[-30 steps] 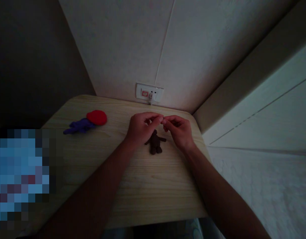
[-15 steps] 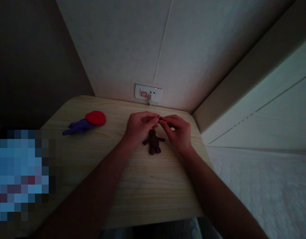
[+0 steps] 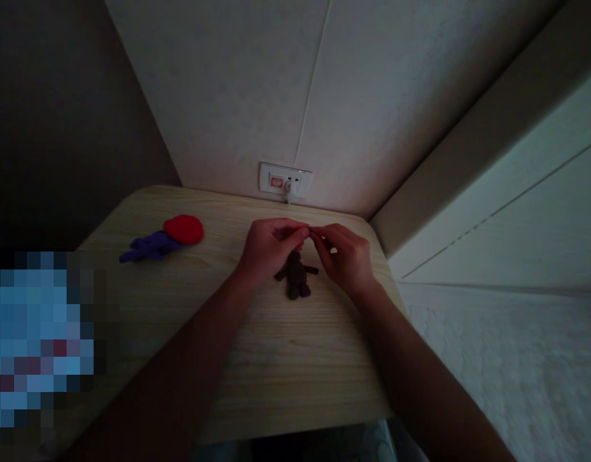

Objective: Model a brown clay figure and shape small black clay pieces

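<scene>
Partly covered: brown figure (image 3: 296,274) | hands (image 3: 266,247) (image 3: 350,256): pinching dark bit (image 3: 310,230) | shape: unclear

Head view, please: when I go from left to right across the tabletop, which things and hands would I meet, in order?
Purple piece → red disc → left hand → brown figure → right hand.

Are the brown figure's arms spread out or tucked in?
Spread out: the brown figure has one arm sticking out each side.
</scene>
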Demonstrator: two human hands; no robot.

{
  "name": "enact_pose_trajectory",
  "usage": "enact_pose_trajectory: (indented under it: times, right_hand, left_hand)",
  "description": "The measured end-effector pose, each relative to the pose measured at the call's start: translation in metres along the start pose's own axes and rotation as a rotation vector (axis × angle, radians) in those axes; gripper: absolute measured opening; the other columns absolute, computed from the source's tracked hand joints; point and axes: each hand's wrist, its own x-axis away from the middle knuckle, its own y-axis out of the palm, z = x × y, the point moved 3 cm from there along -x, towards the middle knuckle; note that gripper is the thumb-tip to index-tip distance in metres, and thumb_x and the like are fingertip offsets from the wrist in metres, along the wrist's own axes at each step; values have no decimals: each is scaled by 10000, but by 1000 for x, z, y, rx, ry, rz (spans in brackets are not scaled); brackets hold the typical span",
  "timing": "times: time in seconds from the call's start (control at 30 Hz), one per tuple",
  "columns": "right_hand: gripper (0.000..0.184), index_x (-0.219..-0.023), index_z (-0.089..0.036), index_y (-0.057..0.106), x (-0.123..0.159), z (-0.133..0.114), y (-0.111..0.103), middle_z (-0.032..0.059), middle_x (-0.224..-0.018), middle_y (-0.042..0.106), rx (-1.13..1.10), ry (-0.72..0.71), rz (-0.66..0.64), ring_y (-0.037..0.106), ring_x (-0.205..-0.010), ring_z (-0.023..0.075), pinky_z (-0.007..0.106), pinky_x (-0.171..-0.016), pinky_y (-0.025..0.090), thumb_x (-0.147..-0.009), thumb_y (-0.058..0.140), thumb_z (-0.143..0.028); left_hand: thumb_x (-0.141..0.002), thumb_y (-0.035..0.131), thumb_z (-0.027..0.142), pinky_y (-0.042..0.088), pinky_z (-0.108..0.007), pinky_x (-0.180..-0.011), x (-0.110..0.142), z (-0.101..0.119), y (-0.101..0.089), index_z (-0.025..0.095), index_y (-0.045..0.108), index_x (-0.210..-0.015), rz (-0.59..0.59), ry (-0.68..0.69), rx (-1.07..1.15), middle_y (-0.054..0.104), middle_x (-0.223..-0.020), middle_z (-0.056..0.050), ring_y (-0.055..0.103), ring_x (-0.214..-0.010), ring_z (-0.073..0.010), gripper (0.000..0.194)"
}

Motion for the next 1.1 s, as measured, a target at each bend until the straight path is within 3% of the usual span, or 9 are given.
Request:
enact_pose_trajectory:
  times: [0.13, 0.33, 0.73, 0.9, 1.1]
  right_hand:
    - [149, -1033, -175, 805, 1, 0, 1, 77, -860, 808, -115, 58, -29, 729, -695, 166, 277, -645, 575, -987, 670, -215]
    - [258, -1037, -200, 832, 6, 7, 9, 63, -817, 818, -403, 393, -75, 746, -628, 169, 267, -568, 595, -977, 679, -399]
    - [187, -874, -181, 820, 10, 10, 15, 53, -747, 804, -529, 584, -10, 725, -611, 170, 277, -586, 583, -842, 773, -359]
    - [171, -884, -185, 822, 10, 11, 15, 51, -758, 807, -478, 575, -4, 741, -638, 174, 277, -607, 595, -840, 769, -341]
    - [118, -921, -185, 820, 8, 6, 9, 48, -796, 815, -240, 376, 9, 738, -659, 158, 268, -655, 593, -878, 724, -237]
  left_hand:
    - [-720, 819, 265, 544, -240, -617, -2, -3, -1, 148, 806, -803, 12, 5, 35, 772, -730, -43, 683, -641, -135, 144]
    - [-690, 827, 248, 548, -243, -601, -2, -2, -3, 141, 797, -776, 16, -24, 58, 768, -706, -41, 684, -610, -135, 141]
    - [-700, 833, 240, 567, -249, -629, 2, 3, 1, 143, 822, -793, -20, -59, 33, 781, -710, -51, 704, -630, -146, 135]
    - [-743, 807, 254, 576, -256, -634, 0, -3, 0, 148, 839, -892, -15, -42, -56, 807, -780, -63, 727, -660, -160, 185]
    - [-826, 751, 290, 565, -253, -659, 2, -3, -1, 173, 853, -934, -18, 49, -235, 825, -840, -59, 745, -717, -168, 189]
